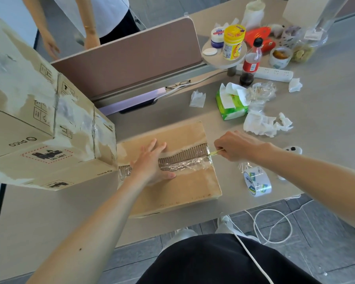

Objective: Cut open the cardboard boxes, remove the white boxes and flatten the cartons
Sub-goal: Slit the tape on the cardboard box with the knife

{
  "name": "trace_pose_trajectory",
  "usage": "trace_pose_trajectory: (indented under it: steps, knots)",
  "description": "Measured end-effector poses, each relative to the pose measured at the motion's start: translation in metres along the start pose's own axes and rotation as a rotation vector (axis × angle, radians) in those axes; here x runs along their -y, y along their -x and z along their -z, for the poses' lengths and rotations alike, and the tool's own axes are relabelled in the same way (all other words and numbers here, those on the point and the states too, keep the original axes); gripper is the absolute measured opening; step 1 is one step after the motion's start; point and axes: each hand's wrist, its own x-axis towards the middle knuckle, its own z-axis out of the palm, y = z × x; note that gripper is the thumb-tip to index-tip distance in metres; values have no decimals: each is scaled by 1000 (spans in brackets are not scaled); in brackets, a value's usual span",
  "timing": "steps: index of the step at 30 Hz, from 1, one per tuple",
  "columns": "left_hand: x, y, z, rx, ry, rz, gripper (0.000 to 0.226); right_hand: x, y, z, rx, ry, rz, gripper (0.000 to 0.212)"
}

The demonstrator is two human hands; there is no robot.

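A brown cardboard box point(193, 187) lies on the table in front of me, its top seam covered with torn clear tape point(184, 165). My left hand point(152, 162) presses flat on the box top over the seam, fingers straight. My right hand point(234, 145) grips a small yellow-green cutter point(214, 153) whose tip sits at the right end of the seam. A stack of larger PICO cartons point(39, 124) with torn labels stands to the left, touching the box.
A tape roll point(257, 184) lies right of the box near the table edge. Tissues, a green tissue pack point(231, 105), a cola bottle point(251, 62), jars and a power strip point(273, 73) crowd the far right. A desk divider point(131, 56) stands behind; another person stands beyond it.
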Motion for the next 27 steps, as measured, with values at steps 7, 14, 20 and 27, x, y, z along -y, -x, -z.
trace_pose_trajectory:
  steps: [7, 14, 20, 27]
  knots:
    - [4, -4, 0, -19, -48, -29, 123, -25, 18, 0, 20, 39, -126, 22]
    - [-40, -17, 28, -77, -146, -139, 75, -23, 30, -22, -277, -457, -269, 18]
    - [-63, -33, 32, 72, -257, -245, 110, -3, 31, -58, -285, -996, -438, 23]
    - [-74, -35, 40, 151, -359, -225, 122, 8, 20, -77, -283, -1188, -515, 21]
